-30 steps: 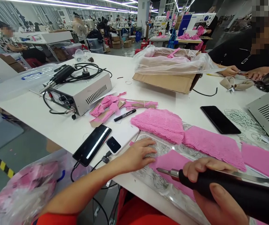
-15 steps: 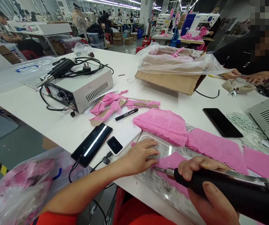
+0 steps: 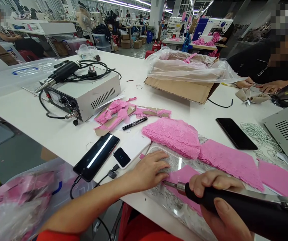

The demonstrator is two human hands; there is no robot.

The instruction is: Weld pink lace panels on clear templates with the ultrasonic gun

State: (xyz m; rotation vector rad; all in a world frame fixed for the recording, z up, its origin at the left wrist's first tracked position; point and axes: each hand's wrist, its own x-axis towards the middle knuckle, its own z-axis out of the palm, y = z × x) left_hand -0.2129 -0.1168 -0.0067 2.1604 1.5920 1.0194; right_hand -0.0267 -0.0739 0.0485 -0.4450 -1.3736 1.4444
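My left hand (image 3: pixel 150 169) lies on the clear textured sheet (image 3: pixel 156 147), fingers spread, its fingertips at the left edge of a small pink fabric piece (image 3: pixel 184 174). A black-handled ultrasonic welder (image 3: pixel 224 201) is gripped in my right hand (image 3: pixel 221 204), which is closed round the handle. Its slim metal tip points left and meets the pink fabric right beside my left thumb. Beyond my hands, a stack of pink lace pieces (image 3: pixel 171 135) sits on the sheet. Flat pink lace pieces (image 3: pixel 230 162) lie to its right. My palm hides part of the sheet.
A grey power box (image 3: pixel 96 95) carries another black handpiece (image 3: pixel 65 72). Near my left arm are a black phone (image 3: pixel 96 157), a white power bank (image 3: pixel 134 147) and a marker (image 3: pixel 134 123). A plastic-lined carton (image 3: pixel 179 88) stands behind. Across the table, a person's hands (image 3: pixel 272 86) work.
The view has shifted very slightly. The welder tip stays at the fabric beside my left thumb, and my left hand keeps its place.
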